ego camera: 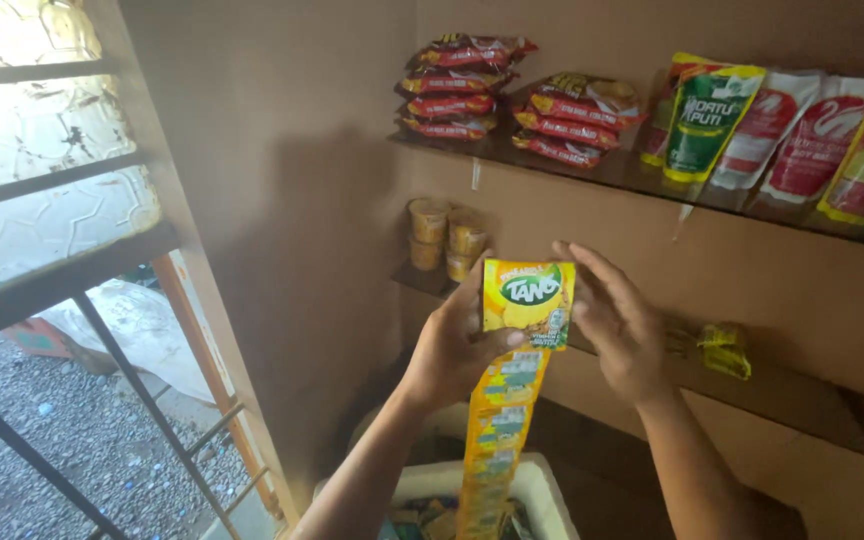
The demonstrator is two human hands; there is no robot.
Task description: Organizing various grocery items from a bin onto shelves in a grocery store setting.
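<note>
Pinched in the left hand's [449, 345] grip — a yellow sachet strip [512, 380]; right hand [612, 320] spread.

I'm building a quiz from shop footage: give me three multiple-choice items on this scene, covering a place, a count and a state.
1. Where do the small yellow cups stand?
A top shelf
B middle wooden shelf
C floor

2. How many hands touch the long yellow sachet strip?
A none
B one
C two

3. How does the strip hang?
A folded flat
B down into the white foam box
C rolled up

Answers: 1 B, they sit below the stacked red packets. 2 C, left hand and right hand both touch its top. 3 B, its tail reaches the box.
</note>
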